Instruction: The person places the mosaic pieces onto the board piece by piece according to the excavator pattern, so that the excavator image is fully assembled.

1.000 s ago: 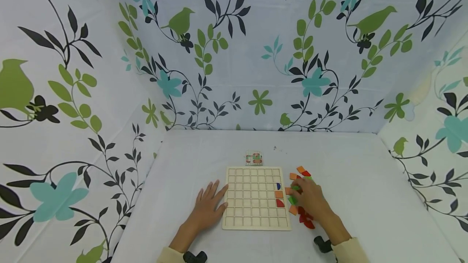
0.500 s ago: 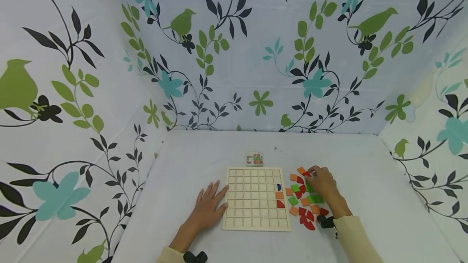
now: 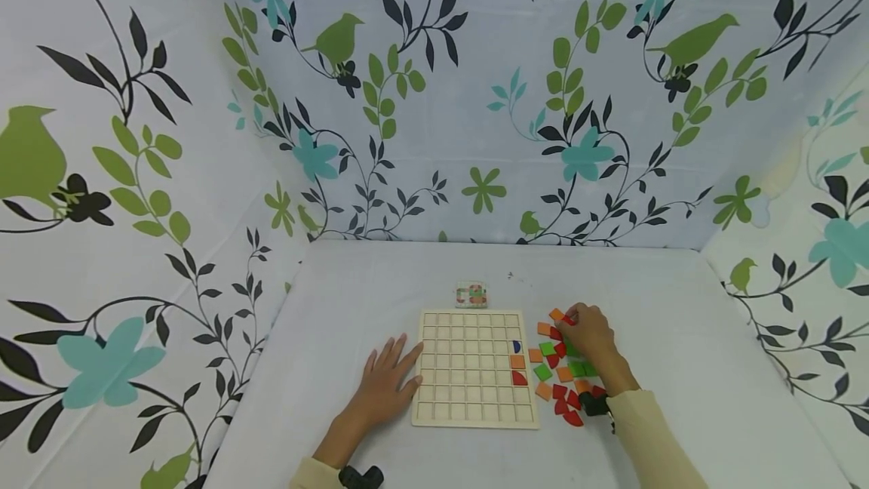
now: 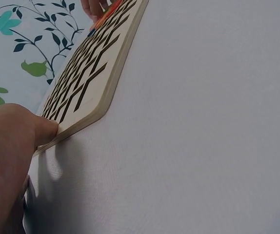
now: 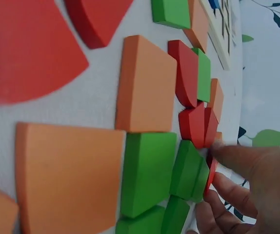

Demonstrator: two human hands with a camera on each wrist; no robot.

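My left hand [image 3: 387,383] lies spread on the table beside the wooden grid board [image 3: 468,368], its thumb and forefinger at the board's left edge. In the left wrist view the thumb [image 4: 46,129] touches the board's side. Over the far end of the loose pieces, my right hand [image 3: 592,334] pinches a red quarter-circle piece [image 5: 212,173] between thumb and fingers. Under and beside that hand are green square pieces [image 5: 147,173], orange squares [image 5: 71,175] and other red pieces [image 5: 186,73]. In the board's right part sit a blue piece [image 3: 517,346], an orange square [image 3: 517,361] and a red quarter-circle [image 3: 519,378].
Behind the board lies a small patterned card [image 3: 471,294]. The white table [image 3: 366,270] meets flower-and-bird cloth walls [image 3: 421,96] at the back and sides. Loose pieces spread along the board's right side.
My right hand has moved from the pieces near the board to the pile's far right end, where it now holds a red piece. The left hand has stayed in place.
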